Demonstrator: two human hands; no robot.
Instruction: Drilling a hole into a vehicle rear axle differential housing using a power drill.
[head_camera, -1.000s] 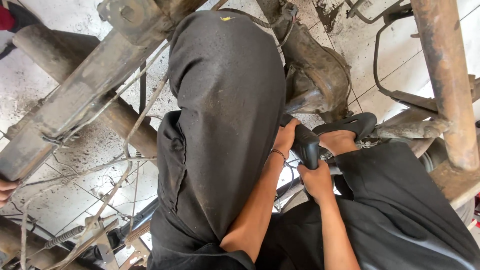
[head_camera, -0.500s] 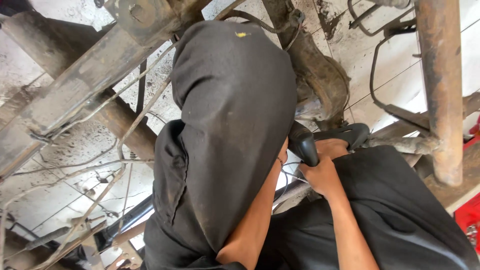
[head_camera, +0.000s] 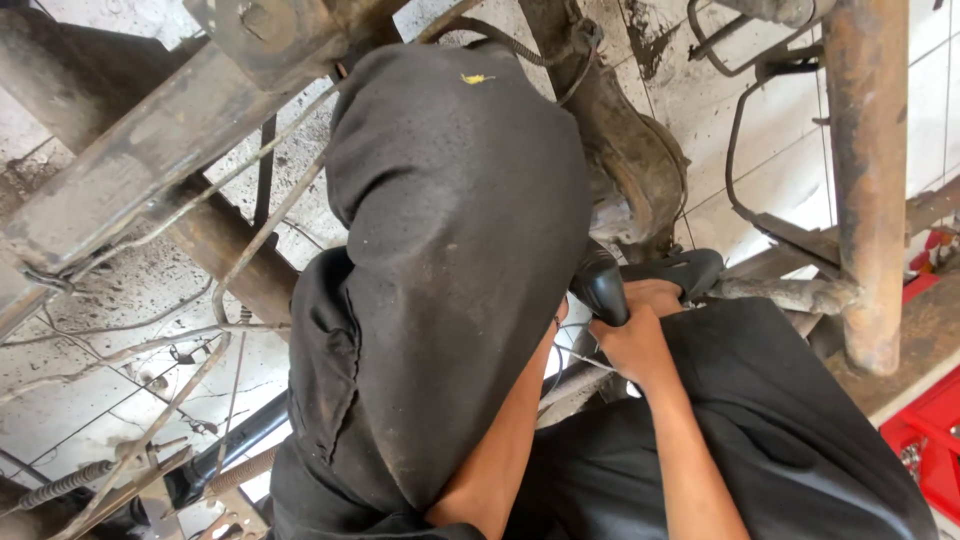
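Head view, the only one: you're looking up at the underside of a vehicle.

Your right hand (head_camera: 632, 345) comes up from the bottom edge and is wrapped tight round the lower end of the black pistol-grip tool (head_camera: 603, 285). The thumb side faces you, the fingers are curled shut on the handle.

The tool sits mid-frame, just right of the big black sleeve (head_camera: 460, 250) and directly under the rusty axle housing (head_camera: 640, 170). The handle stands roughly upright above your fist. The tool's body runs off to the right, approx. level, with its nose toward the rusty bracket (head_camera: 790, 295) beside the vertical rusty tube (head_camera: 865, 180). So the long axis lies left-to-right and the working end points away from the sleeve.

Your left hand (head_camera: 558, 315) shows only as a sliver at the sleeve's edge, next to the handle. Can't tell if it's gripping or just resting there, since the cloth hides it. The right hand is the one clearly on the tool, and it's nearer the nose.

Elsewhere there's a rusted frame rail (head_camera: 150, 150) top left with thin cables (head_camera: 250, 250) strung below it, and a red box (head_camera: 925, 440) at the right edge.
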